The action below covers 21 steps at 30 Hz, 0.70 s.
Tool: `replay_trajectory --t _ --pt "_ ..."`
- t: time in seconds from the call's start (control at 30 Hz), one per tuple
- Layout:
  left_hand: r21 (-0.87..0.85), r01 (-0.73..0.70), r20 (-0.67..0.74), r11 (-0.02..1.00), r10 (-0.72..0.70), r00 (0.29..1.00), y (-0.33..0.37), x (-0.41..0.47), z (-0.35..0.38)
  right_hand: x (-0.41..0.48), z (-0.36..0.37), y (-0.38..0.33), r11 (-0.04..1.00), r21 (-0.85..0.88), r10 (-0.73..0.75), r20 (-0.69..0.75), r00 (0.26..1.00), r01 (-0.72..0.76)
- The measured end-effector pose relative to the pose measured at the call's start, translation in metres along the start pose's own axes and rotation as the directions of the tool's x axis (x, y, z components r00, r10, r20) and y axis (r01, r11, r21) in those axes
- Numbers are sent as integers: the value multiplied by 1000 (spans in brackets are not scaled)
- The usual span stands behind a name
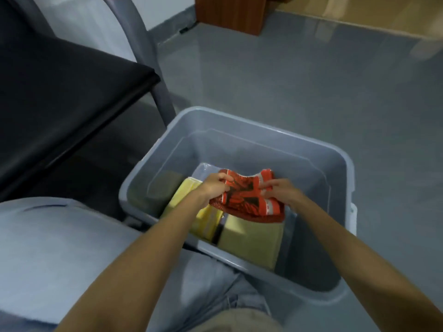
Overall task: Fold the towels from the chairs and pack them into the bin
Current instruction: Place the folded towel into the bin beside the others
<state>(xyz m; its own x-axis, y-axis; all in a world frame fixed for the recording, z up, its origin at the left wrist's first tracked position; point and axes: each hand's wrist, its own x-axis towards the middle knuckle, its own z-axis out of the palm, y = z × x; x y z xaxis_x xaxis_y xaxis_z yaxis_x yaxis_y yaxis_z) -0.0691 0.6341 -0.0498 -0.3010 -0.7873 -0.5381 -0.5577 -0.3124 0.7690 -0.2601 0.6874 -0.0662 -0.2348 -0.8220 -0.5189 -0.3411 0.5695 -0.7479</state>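
Observation:
A folded red towel with a black pattern (247,200) is held inside the grey plastic bin (271,137), above the towels lying there. My left hand (217,186) grips its left edge and my right hand (279,190) pinches its right edge. Under it lie a folded yellow towel (206,216) on the left and a folded olive towel (254,243) on the right. A darker olive towel (155,192) shows through the bin's left wall.
A black-seated chair (60,92) with a grey metal frame stands left of the bin. My trousered legs (60,248) fill the lower left. Grey floor (299,75) stretches behind the bin, with a wooden cabinet (230,13) at the far top.

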Motion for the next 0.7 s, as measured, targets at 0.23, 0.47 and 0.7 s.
replay_trajectory --t 0.23,0.47,0.7 --pt "314 14 192 949 -77 978 -46 11 49 11 13 70 930 -353 123 34 992 -103" --pt "673 203 7 711 -281 960 -59 9 38 4 54 94 610 -793 365 291 884 9" --pt "624 249 -16 741 -306 952 -58 8 31 6 100 89 715 -563 28 615 788 415"
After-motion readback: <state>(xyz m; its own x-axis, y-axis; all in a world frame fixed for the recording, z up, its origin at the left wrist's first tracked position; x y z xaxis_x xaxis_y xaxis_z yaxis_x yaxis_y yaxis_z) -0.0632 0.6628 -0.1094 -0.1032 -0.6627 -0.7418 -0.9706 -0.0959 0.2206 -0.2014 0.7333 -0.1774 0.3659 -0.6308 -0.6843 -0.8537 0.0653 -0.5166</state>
